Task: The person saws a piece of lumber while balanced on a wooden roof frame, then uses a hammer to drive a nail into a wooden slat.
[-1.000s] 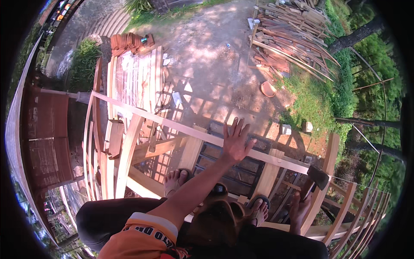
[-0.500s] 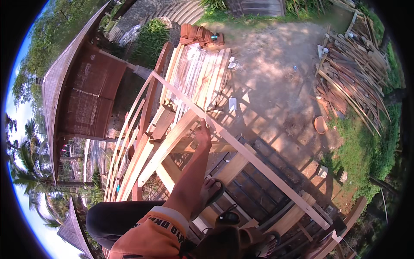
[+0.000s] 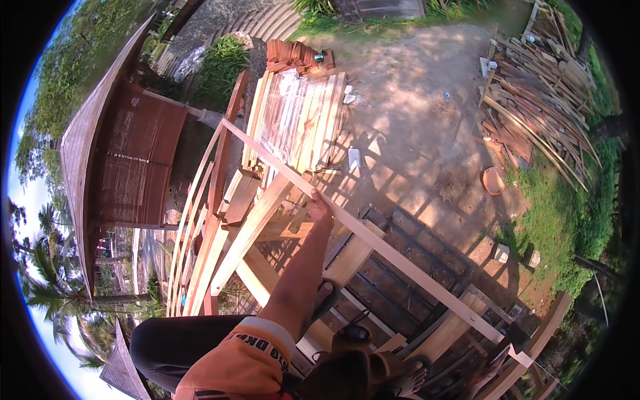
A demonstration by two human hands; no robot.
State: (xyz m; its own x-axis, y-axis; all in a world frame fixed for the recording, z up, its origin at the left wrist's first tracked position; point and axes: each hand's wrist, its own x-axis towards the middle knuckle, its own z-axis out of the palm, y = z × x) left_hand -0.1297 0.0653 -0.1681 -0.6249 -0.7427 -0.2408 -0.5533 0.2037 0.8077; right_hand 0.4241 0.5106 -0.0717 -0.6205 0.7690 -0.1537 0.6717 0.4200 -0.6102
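A long, narrow wooden board (image 3: pixel 373 239) runs diagonally from upper left to lower right across the timber frame. My left hand (image 3: pixel 321 207), arm stretched forward, grips its near edge with the fingers closed round it. Under the board by that hand lies a thick pale beam (image 3: pixel 257 227), slanting toward the lower left. At lower right, in shade, my right hand (image 3: pixel 489 371) is closed near the board's far-right end. It holds a dark-headed tool (image 3: pixel 517 335) that looks like a hammer; its handle is mostly hidden.
My sandalled feet (image 3: pixel 417 377) stand on high beams above dark metal bars (image 3: pixel 400 280). Stacked planks (image 3: pixel 293 120) under plastic and reddish tiles (image 3: pixel 290 55) lie beyond. A scrap wood pile (image 3: pixel 540 100) sits at far right. A roofed structure (image 3: pixel 137 160) rises at left.
The view has shifted slightly, so the scene sits a little further left. My left hand stays on the board, its fingers now closer round the edge. The right hand remains at the board's lower-right end.
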